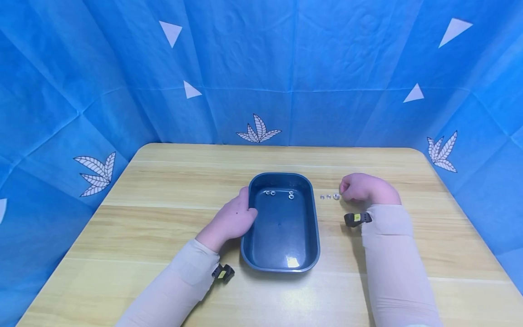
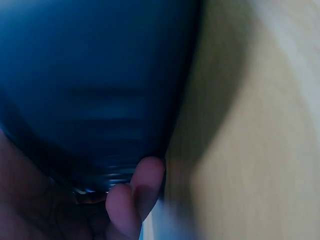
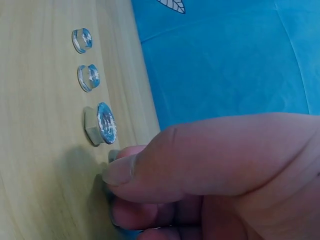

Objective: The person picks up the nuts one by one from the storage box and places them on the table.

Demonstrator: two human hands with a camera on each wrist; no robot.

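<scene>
A dark blue rectangular tray (image 1: 279,227) stands mid-table. My left hand (image 1: 233,215) grips its left wall, thumb over the rim and fingers against the outside; in the left wrist view curled fingertips (image 2: 122,205) press under the tray's wall. Inside the far end lie several small metal nuts (image 1: 291,196). To the tray's right, two smaller flanged nuts (image 3: 89,78) and a larger flanged nut (image 3: 102,125) stand in a row. My right hand (image 1: 365,187) is beside the larger nut, thumb and fingers curled together; whether anything is between the tips is hidden.
The light wooden table (image 1: 163,190) has a rounded far edge. Behind it hangs a blue curtain (image 1: 245,68) with white triangles and leaf prints. A small black wrist camera (image 1: 357,219) sits on each sleeve.
</scene>
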